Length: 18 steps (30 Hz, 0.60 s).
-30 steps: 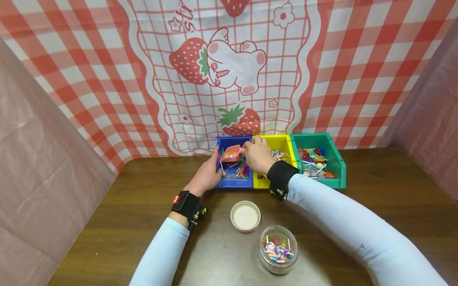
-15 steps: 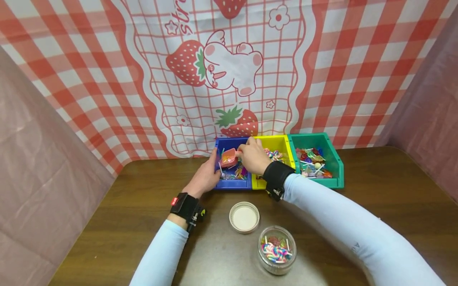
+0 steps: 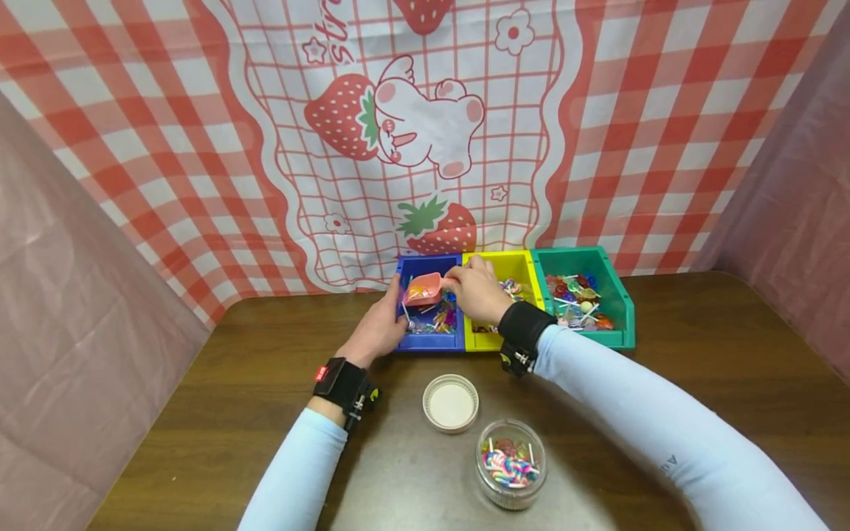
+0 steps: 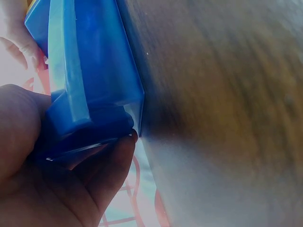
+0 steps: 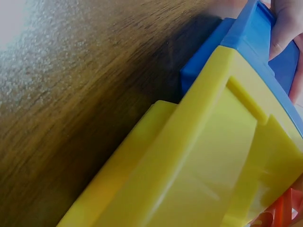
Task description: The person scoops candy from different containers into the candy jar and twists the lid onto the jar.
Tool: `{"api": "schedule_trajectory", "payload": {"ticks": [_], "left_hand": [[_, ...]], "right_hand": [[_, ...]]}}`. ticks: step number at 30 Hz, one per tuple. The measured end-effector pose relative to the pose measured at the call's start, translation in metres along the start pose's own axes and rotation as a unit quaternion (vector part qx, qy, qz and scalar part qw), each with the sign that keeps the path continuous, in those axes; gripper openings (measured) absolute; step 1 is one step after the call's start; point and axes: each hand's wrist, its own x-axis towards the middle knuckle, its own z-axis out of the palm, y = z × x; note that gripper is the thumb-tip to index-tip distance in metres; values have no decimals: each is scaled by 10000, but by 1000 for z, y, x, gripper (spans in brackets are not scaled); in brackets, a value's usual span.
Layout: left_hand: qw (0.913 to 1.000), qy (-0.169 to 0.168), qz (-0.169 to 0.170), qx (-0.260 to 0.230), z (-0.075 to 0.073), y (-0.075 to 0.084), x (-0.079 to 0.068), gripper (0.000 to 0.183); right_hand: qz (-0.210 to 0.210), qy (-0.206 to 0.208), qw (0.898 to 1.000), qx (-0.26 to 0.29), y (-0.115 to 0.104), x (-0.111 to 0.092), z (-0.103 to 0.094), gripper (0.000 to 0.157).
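My right hand (image 3: 479, 293) pinches the handle of a small pink scoop (image 3: 418, 299). Yellowish candies lie in the scoop, which sits inside the blue bin (image 3: 432, 342) over wrapped candies and lollipops. My left hand (image 3: 374, 330) grips the left wall of that bin. In the left wrist view its thumb lies over the blue wall (image 4: 66, 52) and the fingertips (image 4: 124, 151) press from outside. The right wrist view mostly takes in the yellow bin (image 5: 203, 137); the right hand's fingers are hidden there.
The yellow bin stands against the blue one, then a green bin (image 3: 627, 317) with mixed candies. Nearer on the wooden table are a white round lid (image 3: 451, 405) and an uncovered clear jar (image 3: 510, 495) of candies and lollipops. A strawberry-print cloth (image 3: 425, 133) hangs behind.
The scoop dips slightly in the blue bin, then comes back up a little with candies in it. My left hand keeps its grip on the bin. The head view shifts slightly.
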Motion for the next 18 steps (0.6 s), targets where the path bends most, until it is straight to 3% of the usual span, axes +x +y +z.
{"api": "schedule_trajectory", "payload": {"ticks": [18], "left_hand": [[9997, 197, 127, -23, 1, -2, 1, 82]], "right_hand": [[655, -10, 9922, 1059, 5, -13, -4, 36]]}}
